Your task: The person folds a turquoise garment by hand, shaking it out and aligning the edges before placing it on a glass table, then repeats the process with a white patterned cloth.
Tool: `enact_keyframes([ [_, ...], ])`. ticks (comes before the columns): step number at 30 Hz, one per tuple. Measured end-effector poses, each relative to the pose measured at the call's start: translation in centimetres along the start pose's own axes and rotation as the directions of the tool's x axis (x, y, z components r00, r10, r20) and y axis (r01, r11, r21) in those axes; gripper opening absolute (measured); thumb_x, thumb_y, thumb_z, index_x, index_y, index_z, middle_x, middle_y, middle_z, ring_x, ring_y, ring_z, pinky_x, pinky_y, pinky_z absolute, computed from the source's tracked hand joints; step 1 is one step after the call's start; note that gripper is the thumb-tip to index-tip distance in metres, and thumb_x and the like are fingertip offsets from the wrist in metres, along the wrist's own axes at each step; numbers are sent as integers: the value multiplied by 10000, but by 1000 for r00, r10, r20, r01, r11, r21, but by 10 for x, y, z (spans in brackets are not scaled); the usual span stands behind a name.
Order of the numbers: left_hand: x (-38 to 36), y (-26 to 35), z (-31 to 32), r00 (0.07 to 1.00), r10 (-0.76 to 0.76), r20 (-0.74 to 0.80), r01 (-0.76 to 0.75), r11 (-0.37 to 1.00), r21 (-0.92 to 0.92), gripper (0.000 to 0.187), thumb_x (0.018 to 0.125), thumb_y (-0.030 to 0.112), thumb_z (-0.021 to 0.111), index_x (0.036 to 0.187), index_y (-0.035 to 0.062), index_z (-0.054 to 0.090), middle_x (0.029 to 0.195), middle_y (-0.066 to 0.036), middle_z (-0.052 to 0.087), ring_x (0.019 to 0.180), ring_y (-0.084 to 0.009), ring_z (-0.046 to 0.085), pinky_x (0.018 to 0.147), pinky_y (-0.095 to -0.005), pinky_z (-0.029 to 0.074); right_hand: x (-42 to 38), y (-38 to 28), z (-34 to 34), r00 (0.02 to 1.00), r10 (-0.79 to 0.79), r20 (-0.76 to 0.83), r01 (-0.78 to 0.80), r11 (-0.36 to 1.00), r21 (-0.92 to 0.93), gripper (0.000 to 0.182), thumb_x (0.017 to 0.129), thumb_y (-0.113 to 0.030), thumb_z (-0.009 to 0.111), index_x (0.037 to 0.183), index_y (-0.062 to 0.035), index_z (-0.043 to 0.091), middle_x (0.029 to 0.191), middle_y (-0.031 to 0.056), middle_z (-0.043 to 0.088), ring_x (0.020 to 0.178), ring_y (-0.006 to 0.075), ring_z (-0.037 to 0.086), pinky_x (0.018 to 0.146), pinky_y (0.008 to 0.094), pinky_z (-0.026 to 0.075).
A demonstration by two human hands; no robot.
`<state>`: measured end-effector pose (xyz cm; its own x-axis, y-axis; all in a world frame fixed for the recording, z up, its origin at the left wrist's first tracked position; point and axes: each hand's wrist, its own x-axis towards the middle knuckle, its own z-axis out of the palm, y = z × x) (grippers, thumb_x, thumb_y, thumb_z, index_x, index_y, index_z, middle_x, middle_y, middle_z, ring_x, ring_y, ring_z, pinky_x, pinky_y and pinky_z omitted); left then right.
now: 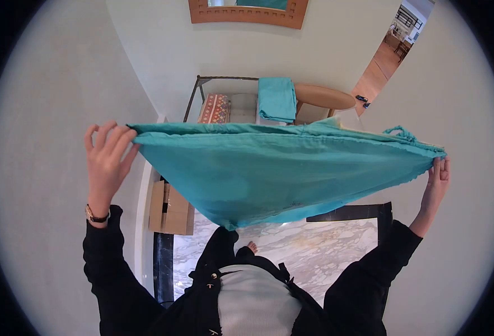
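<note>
A teal cloth [269, 168] hangs stretched out in front of my body, its top edge nearly level and its lower part sagging to a point left of the middle. My left hand [108, 154] pinches the cloth's left corner between thumb and fingers. At the right end, my right hand [438, 176] grips the other corner, with the fingers partly behind the fabric. A twisted loop of teal fabric [402, 133] sticks up from the top edge near the right end. Behind, a folded teal cloth [277, 99] lies over a piece of furniture.
Beyond the cloth are a patterned red textile [215, 108], a chair with a tan back [324, 97] and a metal-framed table [227, 77]. An open cardboard box [178, 210] stands on the marble floor [314, 241] at the left. A wooden-framed mirror [247, 17] hangs on the wall.
</note>
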<state>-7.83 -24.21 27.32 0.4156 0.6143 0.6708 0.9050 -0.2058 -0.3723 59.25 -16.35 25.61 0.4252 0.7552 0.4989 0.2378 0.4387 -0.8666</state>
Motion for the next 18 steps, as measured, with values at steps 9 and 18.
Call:
enact_keyframes([
  [9,20,-22,-9,969,-107,-222,49,966,-254,275,705,-65,733,947,31,644,1027,-83,626,1045,-282,574,857,-413,453,13,-3,24,997,-30,-70,40,988,146,409,954,-191,631,1279,29,518,1166,44,607,1132,121,542,1003,350,410],
  [18,18,-24,-24,893,305,-331,-212,934,289,286,699,62,785,944,72,638,1077,-85,622,1045,-260,592,849,-423,474,25,4,15,998,-10,-59,20,983,181,438,955,-193,627,1295,51,500,1172,68,611,1137,132,545,1021,343,398],
])
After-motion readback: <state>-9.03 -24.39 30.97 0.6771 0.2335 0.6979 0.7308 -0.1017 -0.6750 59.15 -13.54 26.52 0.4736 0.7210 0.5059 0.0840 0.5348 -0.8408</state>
